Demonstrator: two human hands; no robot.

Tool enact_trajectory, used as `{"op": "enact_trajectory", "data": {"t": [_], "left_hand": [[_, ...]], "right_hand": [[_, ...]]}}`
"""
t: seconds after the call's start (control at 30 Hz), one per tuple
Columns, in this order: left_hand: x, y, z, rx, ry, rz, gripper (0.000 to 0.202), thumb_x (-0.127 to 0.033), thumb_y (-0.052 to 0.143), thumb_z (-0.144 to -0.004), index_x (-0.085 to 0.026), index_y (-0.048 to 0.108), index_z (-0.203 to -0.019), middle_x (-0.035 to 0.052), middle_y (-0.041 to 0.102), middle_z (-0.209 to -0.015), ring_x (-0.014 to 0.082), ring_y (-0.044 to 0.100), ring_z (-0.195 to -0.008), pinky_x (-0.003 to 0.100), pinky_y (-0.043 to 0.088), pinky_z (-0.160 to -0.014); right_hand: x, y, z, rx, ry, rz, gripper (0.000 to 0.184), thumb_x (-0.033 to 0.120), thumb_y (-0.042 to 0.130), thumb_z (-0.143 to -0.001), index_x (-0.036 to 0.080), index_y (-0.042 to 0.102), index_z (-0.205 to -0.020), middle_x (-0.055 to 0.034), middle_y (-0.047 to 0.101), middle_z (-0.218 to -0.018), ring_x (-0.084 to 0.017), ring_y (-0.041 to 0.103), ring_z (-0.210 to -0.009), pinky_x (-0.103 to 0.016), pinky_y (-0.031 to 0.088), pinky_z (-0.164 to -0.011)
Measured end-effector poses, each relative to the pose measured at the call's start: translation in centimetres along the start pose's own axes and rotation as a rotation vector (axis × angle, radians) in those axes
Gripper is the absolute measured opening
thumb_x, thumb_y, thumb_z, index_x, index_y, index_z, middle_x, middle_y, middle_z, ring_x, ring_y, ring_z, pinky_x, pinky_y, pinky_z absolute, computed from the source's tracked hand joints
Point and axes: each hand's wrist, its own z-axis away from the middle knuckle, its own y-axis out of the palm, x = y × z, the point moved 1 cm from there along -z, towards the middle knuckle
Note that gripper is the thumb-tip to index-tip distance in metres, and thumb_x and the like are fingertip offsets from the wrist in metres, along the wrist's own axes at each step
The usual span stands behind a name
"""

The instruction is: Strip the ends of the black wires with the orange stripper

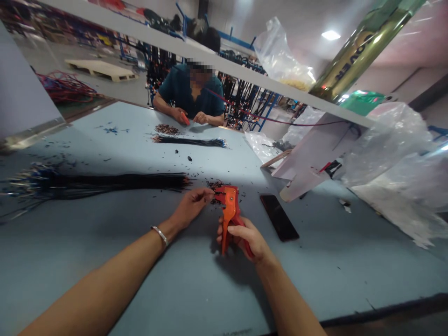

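Observation:
My right hand (pixel 250 240) is wrapped around the handles of an orange and red wire stripper (pixel 230 203), held upright above the table with its jaws to the left. My left hand (pixel 192 205) is closed in a pinch at those jaws, on a thin wire of which very little shows. Beyond the left hand lies a long bundle of black wires (pixel 122 181), with copper-coloured ends toward the hand and silvery and blue ends at the far left. Small dark scraps (pixel 215 184) are piled behind the stripper.
Right of my right hand lies a black phone (pixel 279 217). Across the blue-grey table (pixel 168 289) a co-worker (pixel 194 93) holds an orange tool. Near them are a second wire bundle (pixel 192 141) and a heap of small brownish parts (pixel 166 129). Plastic bags (pixel 388 149) crowd the right side.

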Motion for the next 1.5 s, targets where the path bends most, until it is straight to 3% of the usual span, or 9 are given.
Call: {"op": "enact_trajectory", "data": {"t": [0.6, 0.87, 1.1, 1.37, 1.5], "left_hand": [[0.15, -0.32, 0.04, 0.079, 0.109, -0.097, 0.027, -0.041, 0.052, -0.086, -0.016, 0.058, -0.078, -0.0022, 0.055, -0.068, 0.0125, 0.046, -0.066, 0.024, 0.036, -0.064], [0.31, -0.61, -0.10, 0.081, 0.144, -0.206, 0.024, -0.039, 0.054, -0.084, -0.016, 0.060, -0.078, -0.0016, 0.055, -0.066, 0.0127, 0.045, -0.063, 0.025, 0.035, -0.062], [0.28, -0.65, 0.15, 0.102, 0.140, -0.146, 0.024, -0.038, 0.053, -0.085, -0.016, 0.060, -0.079, -0.0010, 0.056, -0.069, 0.0130, 0.047, -0.066, 0.024, 0.037, -0.064], [0.01, -0.41, 0.22, 0.067, 0.127, -0.105, 0.026, -0.040, 0.056, -0.083, -0.016, 0.059, -0.076, -0.0026, 0.053, -0.064, 0.0113, 0.043, -0.061, 0.023, 0.035, -0.060], [-0.41, -0.34, 0.17, 0.017, 0.103, -0.109, 0.027, -0.042, 0.057, -0.082, -0.016, 0.060, -0.075, -0.0028, 0.053, -0.064, 0.0116, 0.043, -0.061, 0.023, 0.036, -0.060]], "right_hand": [[0.52, -0.01, 0.31, 0.012, 0.029, 0.043, 0.033, 0.029, 0.072, -0.068, 0.011, 0.064, -0.095, -0.0061, 0.067, -0.078, -0.018, 0.066, -0.065, -0.027, 0.052, -0.057], [0.49, 0.07, 0.19, -0.025, -0.005, 0.137, 0.032, 0.036, 0.074, -0.067, 0.012, 0.062, -0.085, -0.0004, 0.060, -0.062, -0.013, 0.058, -0.047, -0.023, 0.046, -0.043], [0.64, 0.45, 0.27, -0.051, -0.032, 0.131, 0.029, 0.037, 0.074, -0.067, 0.014, 0.056, -0.073, 0.0043, 0.052, -0.052, -0.008, 0.048, -0.038, -0.018, 0.038, -0.036], [0.42, 0.94, 0.17, -0.093, -0.064, 0.142, 0.032, 0.038, 0.074, -0.068, 0.016, 0.051, -0.067, 0.0067, 0.047, -0.048, -0.006, 0.041, -0.033, -0.017, 0.030, -0.033], [0.08, 0.50, -0.07, -0.089, -0.071, 0.019, 0.031, 0.038, 0.074, -0.067, 0.016, 0.054, -0.074, 0.0062, 0.049, -0.050, -0.007, 0.043, -0.035, -0.019, 0.034, -0.037]]}}
